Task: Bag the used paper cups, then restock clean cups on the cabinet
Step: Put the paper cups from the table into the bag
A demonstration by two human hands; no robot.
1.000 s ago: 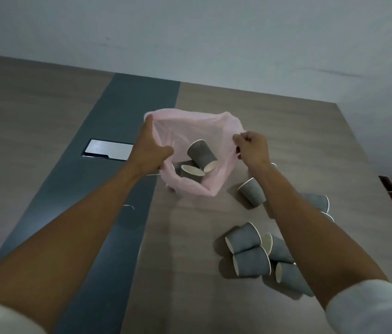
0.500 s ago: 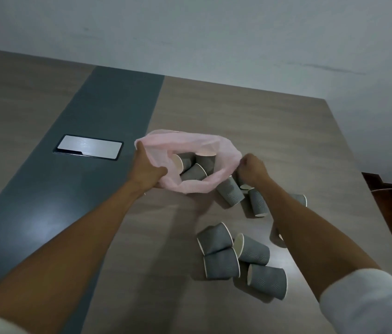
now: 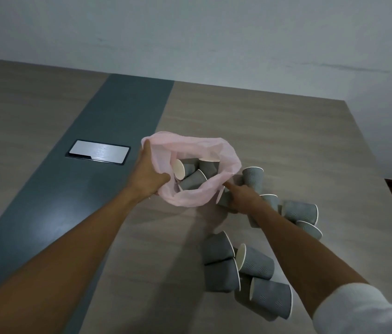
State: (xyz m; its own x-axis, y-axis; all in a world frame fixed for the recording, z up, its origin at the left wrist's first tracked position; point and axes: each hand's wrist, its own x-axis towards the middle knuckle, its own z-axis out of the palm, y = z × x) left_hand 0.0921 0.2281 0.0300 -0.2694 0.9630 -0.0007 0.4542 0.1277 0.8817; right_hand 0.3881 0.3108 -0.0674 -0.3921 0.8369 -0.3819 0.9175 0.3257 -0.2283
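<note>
- On the wooden table (image 3: 286, 141), I see the left hand (image 3: 148, 175) pinching the pink bag (image 3: 190, 150) rim, holding it open.
- Right hand (image 3: 240, 197) is curled round a grey cup (image 3: 225, 200) just beside the bag.
- Three cups inside (image 3: 193, 172), loose cups (image 3: 250, 268) lie near my right forearm.

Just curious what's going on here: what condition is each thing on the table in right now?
Bag: open, a few cups inside.
Left hand: gripping the bag's rim.
Right hand: closed on a cup beside the bag.
Loose cups: most lying on their sides.
Table hatch: shut.
</note>
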